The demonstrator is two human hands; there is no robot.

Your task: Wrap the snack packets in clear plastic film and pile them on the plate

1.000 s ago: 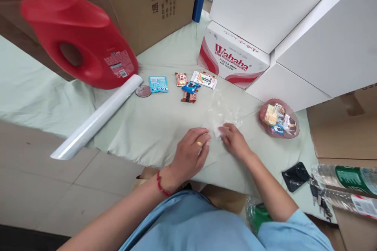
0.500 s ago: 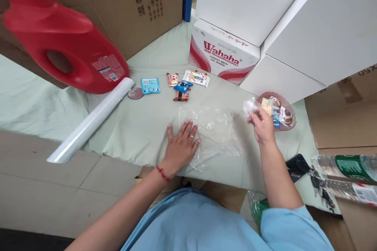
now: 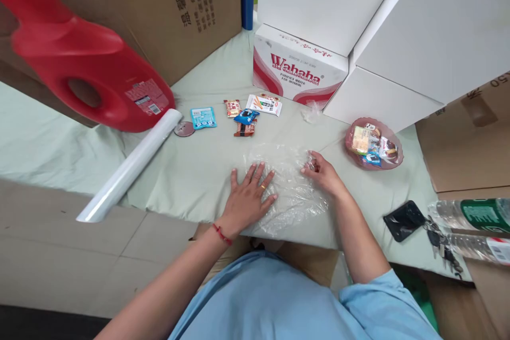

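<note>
My left hand (image 3: 247,199) lies flat with its fingers spread, on the left side of a clear plastic film (image 3: 292,191). My right hand (image 3: 324,172) pinches the film's upper right edge between thumb and fingers. The film is thin, wrinkled and see-through, spread on the cloth. Beyond it, against the water carton, sits a crumpled wad of clear plastic (image 3: 312,113). Several wrapped snacks lie past my left hand: a white packet (image 3: 263,104), a small red-and-cream packet (image 3: 232,108), a blue packet (image 3: 246,116), a brown packet (image 3: 249,128) and a light blue pouch (image 3: 203,117).
To the right stands a pink bowl (image 3: 350,141) of snacks. A black phone (image 3: 404,220), keys (image 3: 442,244) and plastic bottles (image 3: 482,215) lie near the right edge. On the left are a red jug (image 3: 119,64), a white roll (image 3: 131,164) and a round lid (image 3: 184,128). Boxes line the back.
My right hand has let go of the crumpled plastic wad, now by the carton, and moved left to grip the film's edge. My left hand stays on the film.
</note>
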